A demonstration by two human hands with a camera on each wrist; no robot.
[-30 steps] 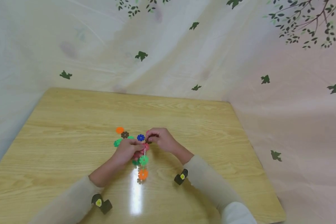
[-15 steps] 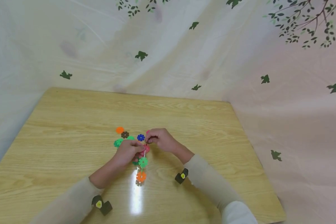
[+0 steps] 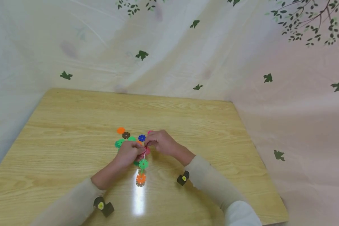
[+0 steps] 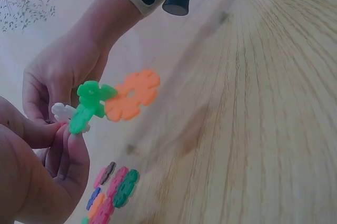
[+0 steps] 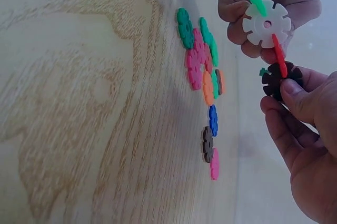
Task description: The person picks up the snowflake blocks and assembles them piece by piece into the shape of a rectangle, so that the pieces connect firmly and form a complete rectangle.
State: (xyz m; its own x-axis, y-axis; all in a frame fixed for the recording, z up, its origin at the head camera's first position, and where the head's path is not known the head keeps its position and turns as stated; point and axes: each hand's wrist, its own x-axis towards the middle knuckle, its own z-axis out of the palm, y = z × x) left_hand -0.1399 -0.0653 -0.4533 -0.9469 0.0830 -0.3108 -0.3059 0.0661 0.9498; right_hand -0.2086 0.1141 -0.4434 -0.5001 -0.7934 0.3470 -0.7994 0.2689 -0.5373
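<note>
My left hand [image 3: 127,153] grips a chain of notched plastic discs. In the head view an orange disc [image 3: 141,179] forms its low end, with a green disc [image 3: 143,164] above it. A white disc [image 5: 258,32] and a red disc [image 5: 279,56], seen edge-on, follow in the right wrist view. Between thumb and fingers, my right hand [image 3: 162,142] pinches a dark brown disc [image 5: 271,82]. The red disc meets the brown one there; whether its slot is engaged I cannot tell. Both sets of fingertips are close together.
Loose discs lie on the wooden table [image 3: 203,125] behind and beneath the hands: a blue disc [image 3: 142,138], another orange disc [image 3: 121,130], another brown disc [image 3: 126,135], and several green and pink ones. A printed cloth [image 3: 169,62] hangs along the table's far and right sides.
My right hand has shifted slightly left and down, bringing the brown disc against the red one. The chain's hanging end has swung a little left and toward me. The left hand stays nearly still.
</note>
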